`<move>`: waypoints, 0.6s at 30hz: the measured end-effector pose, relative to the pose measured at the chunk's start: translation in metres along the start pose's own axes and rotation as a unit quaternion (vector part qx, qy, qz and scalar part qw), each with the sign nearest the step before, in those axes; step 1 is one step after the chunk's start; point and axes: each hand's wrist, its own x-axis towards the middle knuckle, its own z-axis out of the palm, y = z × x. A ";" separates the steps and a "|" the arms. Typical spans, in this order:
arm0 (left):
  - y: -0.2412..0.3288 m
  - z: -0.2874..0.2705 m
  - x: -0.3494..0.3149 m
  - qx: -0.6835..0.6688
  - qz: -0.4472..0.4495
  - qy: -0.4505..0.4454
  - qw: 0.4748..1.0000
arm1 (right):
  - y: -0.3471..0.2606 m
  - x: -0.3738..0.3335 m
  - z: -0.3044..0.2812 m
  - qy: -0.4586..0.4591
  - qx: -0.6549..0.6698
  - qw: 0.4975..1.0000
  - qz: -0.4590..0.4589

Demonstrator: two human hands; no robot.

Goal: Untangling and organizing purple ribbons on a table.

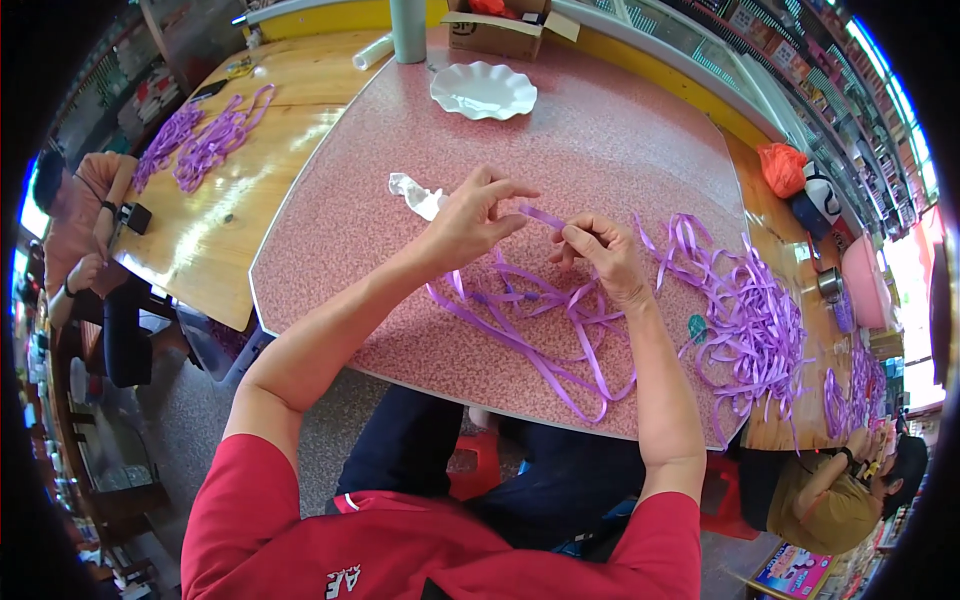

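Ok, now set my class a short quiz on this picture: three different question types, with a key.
1. True or false: the scalloped white plate stands on the pink speckled table.

2. Multiple choice: what colour is the strip pinched in the right hand's fingers?
A) green
B) purple
C) white

3. Fill in the blank: the large ribbon heap lies toward the person's ____ side.

Key: 1. True. 2. B. 3. right.
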 end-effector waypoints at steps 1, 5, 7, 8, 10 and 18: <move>-0.001 0.001 -0.002 0.024 0.043 0.019 0.999 | 0.000 0.000 0.000 -0.003 0.017 1.000 0.003; 0.000 0.000 -0.003 0.012 0.056 -0.006 0.998 | 0.000 0.000 0.000 0.003 0.058 0.998 0.013; -0.002 -0.001 -0.002 -0.019 0.030 -0.018 0.999 | 0.003 0.001 -0.002 -0.002 0.076 0.997 0.015; -0.001 -0.001 -0.001 -0.050 0.003 -0.030 0.998 | 0.004 0.001 -0.002 -0.006 0.094 0.995 0.018; 0.000 -0.001 -0.002 -0.059 -0.011 -0.035 0.998 | 0.004 0.000 -0.004 -0.011 0.090 0.996 0.021; 0.000 -0.002 -0.003 -0.060 -0.009 -0.021 0.998 | -0.004 -0.001 -0.005 -0.038 0.033 0.998 0.037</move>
